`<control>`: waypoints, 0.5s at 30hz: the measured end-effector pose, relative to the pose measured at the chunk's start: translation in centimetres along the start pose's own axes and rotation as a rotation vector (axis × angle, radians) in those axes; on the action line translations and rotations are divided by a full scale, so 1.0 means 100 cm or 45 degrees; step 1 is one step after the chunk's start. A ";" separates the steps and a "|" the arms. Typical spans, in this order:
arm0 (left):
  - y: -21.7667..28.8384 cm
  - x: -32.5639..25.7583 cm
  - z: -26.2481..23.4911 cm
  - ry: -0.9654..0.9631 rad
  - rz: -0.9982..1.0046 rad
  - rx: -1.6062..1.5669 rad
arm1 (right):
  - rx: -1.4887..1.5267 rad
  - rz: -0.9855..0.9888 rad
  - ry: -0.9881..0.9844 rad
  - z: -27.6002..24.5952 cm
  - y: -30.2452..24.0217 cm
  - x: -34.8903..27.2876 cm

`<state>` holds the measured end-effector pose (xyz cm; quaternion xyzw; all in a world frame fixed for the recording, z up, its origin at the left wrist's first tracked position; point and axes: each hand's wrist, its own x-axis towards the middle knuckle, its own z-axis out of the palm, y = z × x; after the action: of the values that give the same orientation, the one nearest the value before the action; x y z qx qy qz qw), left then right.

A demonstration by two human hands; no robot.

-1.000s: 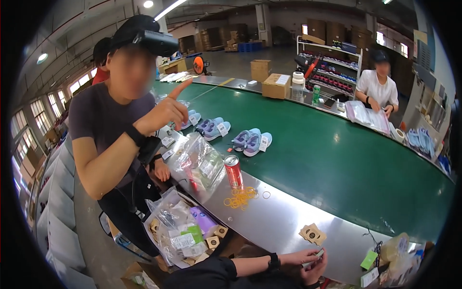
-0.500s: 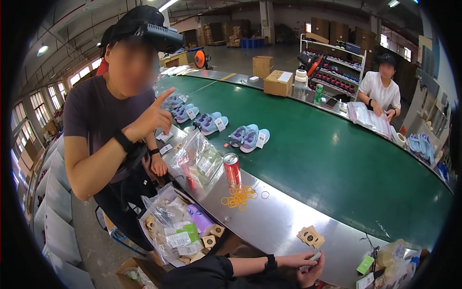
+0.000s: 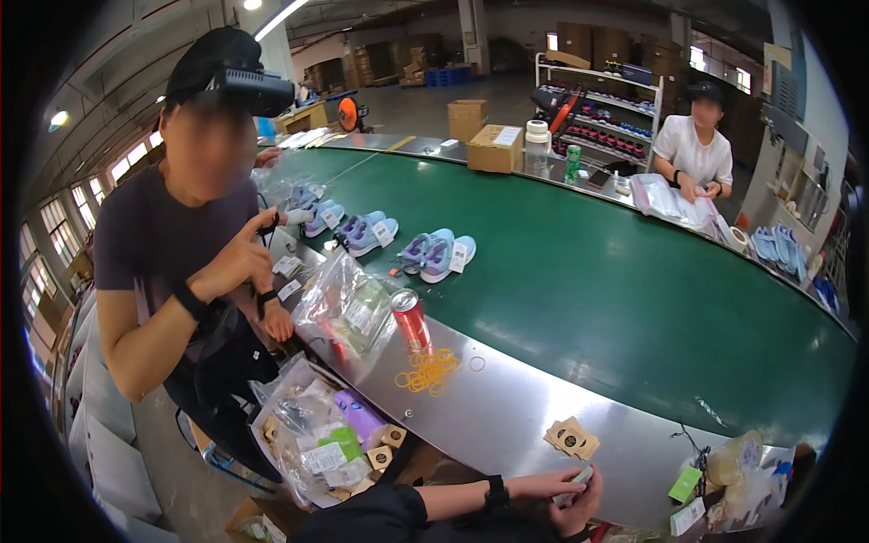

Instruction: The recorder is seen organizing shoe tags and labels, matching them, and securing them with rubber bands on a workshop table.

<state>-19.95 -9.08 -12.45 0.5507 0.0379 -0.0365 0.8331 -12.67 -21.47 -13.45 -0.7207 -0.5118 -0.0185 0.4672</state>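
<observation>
Down at the near edge of the steel counter [image 3: 507,425], the person's left hand [image 3: 543,484], black band at the wrist, is curled shut over a small pale piece [image 3: 580,472]. The right hand [image 3: 584,516] sits cupped just beneath it, and how firmly it grips I cannot tell. Both hands have slid a little along the rim since a second ago but keep together, so the piece remains held above the counter's lip rather than set down.

Just beyond lie brown card tags [image 3: 570,437], with bare steel around them. Left of that are clear bags of oddments [image 3: 317,434], loose yellow rubber bands [image 3: 430,371] and a red can [image 3: 412,319] standing upright. The co-worker's pointing hand [image 3: 244,258] has dropped from raised to chest height. Farther off, pairs of blue shoes [image 3: 439,253] rest on the green belt [image 3: 634,299], which is mostly open.
</observation>
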 end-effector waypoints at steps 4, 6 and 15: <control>0.014 -0.003 0.006 0.026 -0.052 -0.030 | 0.066 0.063 0.010 0.001 0.003 -0.002; 0.020 -0.005 0.008 0.010 -0.064 -0.041 | -0.015 -0.107 0.079 0.003 0.010 -0.005; 0.023 -0.007 0.008 0.005 -0.058 -0.063 | -0.073 -0.015 -0.021 0.004 0.012 -0.013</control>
<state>-20.37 -8.90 -9.99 0.5290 0.0531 -0.0535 0.8453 -12.56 -22.15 -15.13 -0.7308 -0.5192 -0.0302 0.4420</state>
